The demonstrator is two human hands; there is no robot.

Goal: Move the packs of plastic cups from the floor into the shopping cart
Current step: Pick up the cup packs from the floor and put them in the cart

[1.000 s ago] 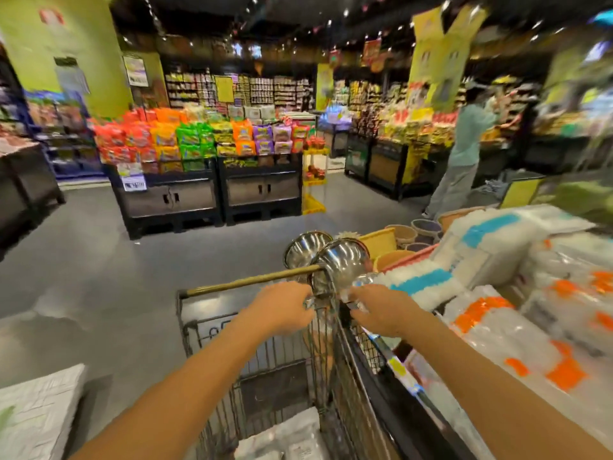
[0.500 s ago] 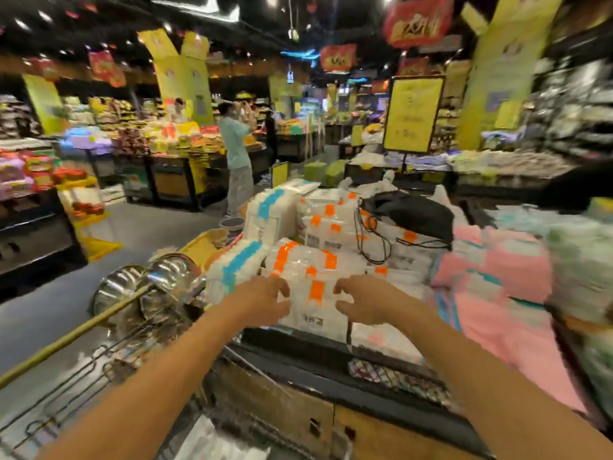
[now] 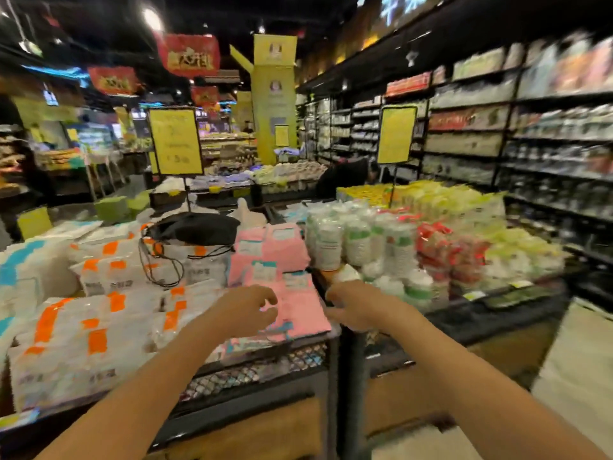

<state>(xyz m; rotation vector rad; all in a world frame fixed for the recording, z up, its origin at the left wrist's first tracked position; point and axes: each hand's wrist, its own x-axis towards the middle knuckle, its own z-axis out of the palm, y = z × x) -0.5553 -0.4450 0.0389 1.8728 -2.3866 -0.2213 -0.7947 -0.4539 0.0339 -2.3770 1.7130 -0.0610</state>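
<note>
Two bare hands reach out ahead of us over a display table [image 3: 258,370] piled with goods. Our left hand [image 3: 247,308] hovers above a stack of pink packs [image 3: 285,260], its fingers loosely curled and apart, holding nothing. Our right hand [image 3: 356,305] hangs just beside it, near the pink stack's right edge; its fingers look bent inward, but the blur is heavy and we cannot tell whether they clamp on anything.

The packs of plastic cups [image 3: 358,242] (upright clear sleeves, many with green bands) stand on the table beyond our right hand, between the pink packs and some red packs [image 3: 441,250]. To the left lie white packs with orange labels [image 3: 99,327], and a black drawstring bag [image 3: 195,227] rests on top of them. A yellow sign [image 3: 175,141] stands behind the bag, and stocked shelves [image 3: 530,144] run along the right.
</note>
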